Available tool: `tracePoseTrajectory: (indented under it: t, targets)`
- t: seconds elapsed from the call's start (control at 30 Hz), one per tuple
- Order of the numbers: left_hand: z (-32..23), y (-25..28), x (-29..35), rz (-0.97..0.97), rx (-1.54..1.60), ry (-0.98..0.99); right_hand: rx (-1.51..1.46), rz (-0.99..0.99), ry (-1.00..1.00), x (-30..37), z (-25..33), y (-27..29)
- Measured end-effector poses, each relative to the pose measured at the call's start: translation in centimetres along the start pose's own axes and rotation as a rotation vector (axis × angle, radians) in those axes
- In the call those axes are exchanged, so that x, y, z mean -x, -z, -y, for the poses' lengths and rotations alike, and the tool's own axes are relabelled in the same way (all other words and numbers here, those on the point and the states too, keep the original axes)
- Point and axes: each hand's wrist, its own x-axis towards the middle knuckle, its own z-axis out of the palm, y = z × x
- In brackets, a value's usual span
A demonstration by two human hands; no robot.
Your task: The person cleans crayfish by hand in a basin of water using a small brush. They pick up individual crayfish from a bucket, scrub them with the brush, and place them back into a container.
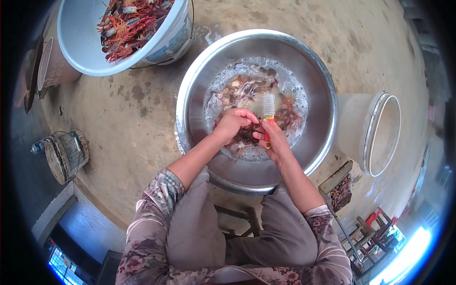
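Observation:
A wide steel basin [318,114] stands between my knees, holding foamy, cloudy water with several crayfish [287,107] in it. My left hand [232,126] is closed around a dark crayfish [251,128], which my fingers partly hide. Close beside it, my right hand [275,138] grips a scrub brush [269,105] with pale bristles and a red and yellow handle. The bristles point away from me, and my right thumb and fingertips meet the crayfish. Both hands are low over the water.
At the far left, a light-blue basin [78,45] of reddish crayfish rests on a bucket [173,50]. A translucent bucket [354,128] lies to the right, near a metal dustpan [327,183] with debris. A lidded pail [66,154] sits left on the wet-patched floor [128,156].

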Motion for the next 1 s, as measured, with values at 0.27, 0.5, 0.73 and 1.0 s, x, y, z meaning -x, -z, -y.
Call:
tracePoseTrajectory:
  t: [0.27, 0.5, 0.73, 1.0]
  targets:
    - [1.3, 1.3, -0.8, -0.062, 0.127, -0.259, -0.003, 0.017, 0.154, 0.2, 0.6, -0.2]
    - [3.2, 0.1, -1.1, 0.129, 0.400, 0.238, 0.074, -0.022, 0.184, 0.6, 0.4, -0.5]
    - [4.1, -1.4, -1.4, 0.062, 0.722, 0.362, 0.235, -0.123, 0.424, 0.3, -0.4, -0.6]
    - [3.2, -1.2, -1.4, 0.138, 0.599, 0.164, 0.395, -0.162, 0.492, 0.1, -1.7, -0.3]
